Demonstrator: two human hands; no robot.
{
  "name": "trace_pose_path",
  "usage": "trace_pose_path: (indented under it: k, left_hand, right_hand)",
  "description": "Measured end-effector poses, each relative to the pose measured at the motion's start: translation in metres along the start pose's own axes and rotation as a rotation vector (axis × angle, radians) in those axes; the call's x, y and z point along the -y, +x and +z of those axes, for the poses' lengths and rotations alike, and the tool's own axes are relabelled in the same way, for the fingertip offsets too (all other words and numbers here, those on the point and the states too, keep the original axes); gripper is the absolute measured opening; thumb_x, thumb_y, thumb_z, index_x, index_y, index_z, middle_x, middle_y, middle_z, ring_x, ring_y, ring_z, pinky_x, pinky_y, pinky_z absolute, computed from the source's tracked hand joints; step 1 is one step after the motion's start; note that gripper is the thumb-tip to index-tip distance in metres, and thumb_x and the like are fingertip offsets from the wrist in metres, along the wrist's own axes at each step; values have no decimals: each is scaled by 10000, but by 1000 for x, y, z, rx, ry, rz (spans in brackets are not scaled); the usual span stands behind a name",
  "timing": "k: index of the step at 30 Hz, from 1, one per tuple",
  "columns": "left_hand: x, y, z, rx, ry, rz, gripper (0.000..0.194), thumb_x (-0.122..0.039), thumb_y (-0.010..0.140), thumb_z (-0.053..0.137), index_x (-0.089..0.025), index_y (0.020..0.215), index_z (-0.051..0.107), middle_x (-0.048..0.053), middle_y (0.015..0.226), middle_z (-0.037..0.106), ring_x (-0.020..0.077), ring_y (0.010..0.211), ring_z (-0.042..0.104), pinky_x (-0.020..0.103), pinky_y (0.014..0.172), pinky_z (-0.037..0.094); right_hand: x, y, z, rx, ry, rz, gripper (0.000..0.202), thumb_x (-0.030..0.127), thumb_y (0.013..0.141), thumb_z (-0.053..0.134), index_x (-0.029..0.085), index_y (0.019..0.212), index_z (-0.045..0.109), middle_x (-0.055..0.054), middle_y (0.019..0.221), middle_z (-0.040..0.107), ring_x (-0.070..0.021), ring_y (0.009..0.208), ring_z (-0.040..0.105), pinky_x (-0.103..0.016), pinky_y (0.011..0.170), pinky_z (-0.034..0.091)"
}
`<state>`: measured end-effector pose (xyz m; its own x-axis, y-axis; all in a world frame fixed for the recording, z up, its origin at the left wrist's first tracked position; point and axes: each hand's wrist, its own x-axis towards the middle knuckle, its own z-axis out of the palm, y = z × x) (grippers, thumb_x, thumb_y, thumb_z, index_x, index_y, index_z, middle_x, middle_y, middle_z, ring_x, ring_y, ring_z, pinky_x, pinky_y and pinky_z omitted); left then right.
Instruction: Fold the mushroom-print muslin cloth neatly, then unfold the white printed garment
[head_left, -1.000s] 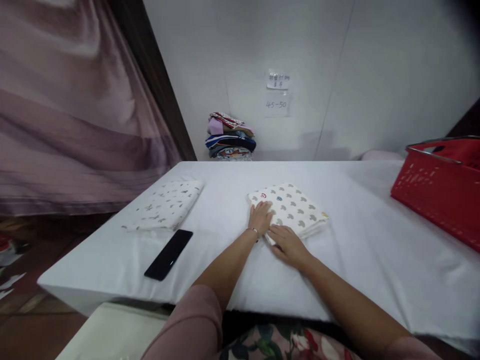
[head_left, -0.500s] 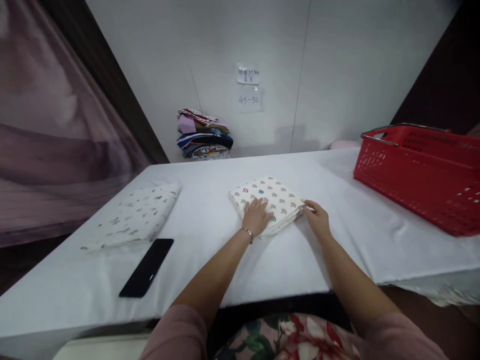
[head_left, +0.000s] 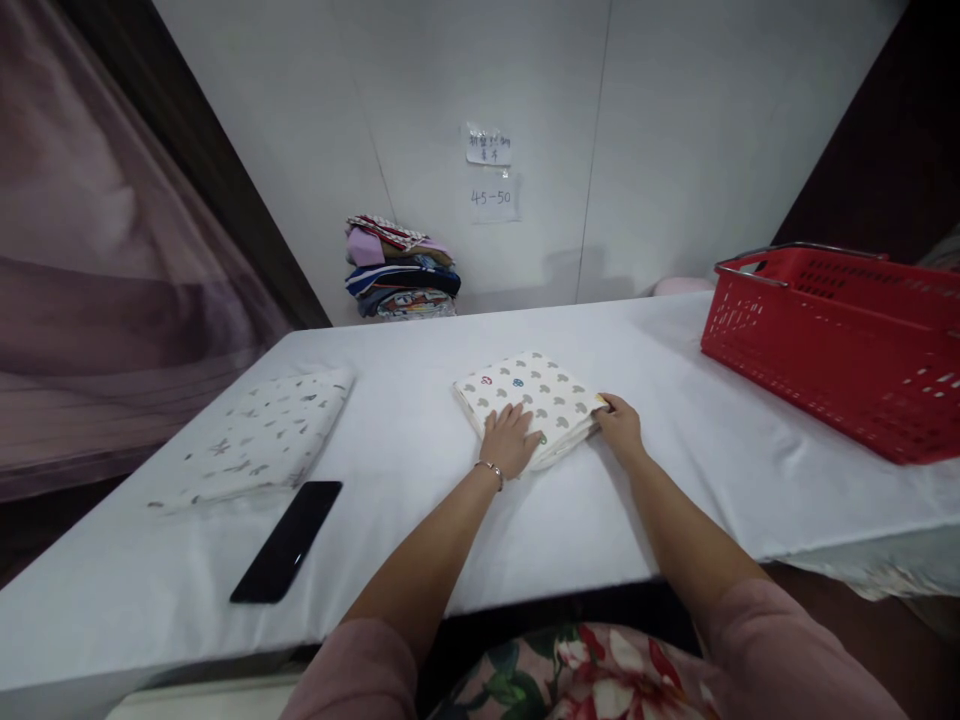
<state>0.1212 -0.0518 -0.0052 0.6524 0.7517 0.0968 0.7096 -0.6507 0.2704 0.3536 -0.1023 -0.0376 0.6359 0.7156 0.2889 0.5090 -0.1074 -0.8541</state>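
Observation:
In front of me a folded white cloth point(head_left: 551, 385) printed with grey shapes and a few coloured ones lies on the white-covered table point(head_left: 405, 420). My left hand point(head_left: 508, 440), with a bracelet at the wrist, rests flat on the cloth's near left part, fingers spread. At the cloth's right corner my right hand point(head_left: 621, 424) has its fingers closed on the edge, thumb and fingertips pinching the layers. Part of that corner is hidden behind the fingers.
On the left lie another folded patterned white cloth point(head_left: 259, 435) and a black phone point(head_left: 287, 540). A red plastic basket point(head_left: 840, 350) with a metal handle stands at the right. Beyond the table's far edge is a stack of folded fabrics point(head_left: 403, 268) against the wall.
My right hand has shifted slightly left and closed further around the cloth's corner. My left hand stays flat on top. The whole view has moved a little.

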Motion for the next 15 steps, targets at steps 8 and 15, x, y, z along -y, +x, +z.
trace_pose_path:
  k: [8,15]
  left_hand:
    - [2,0,2,-5,-19,1,493,-473,920,279,-245,1339,406,45,1485,304,231,1385,194,475,1132,112]
    - [0,2,-5,57,-29,-15,507,-491,915,281,-237,1335,409,55,1490,292,235,1389,184,481,1126,117]
  right_hand:
    - [-7,-1,-2,26,0,-52,342,321,654,506,211,926,681,-47,940,670,-236,887,562,-408,849,431]
    - [-11,-1,0,30,60,-3,441,326,665,494,163,1040,659,-68,989,674,-211,831,588,-377,796,468]
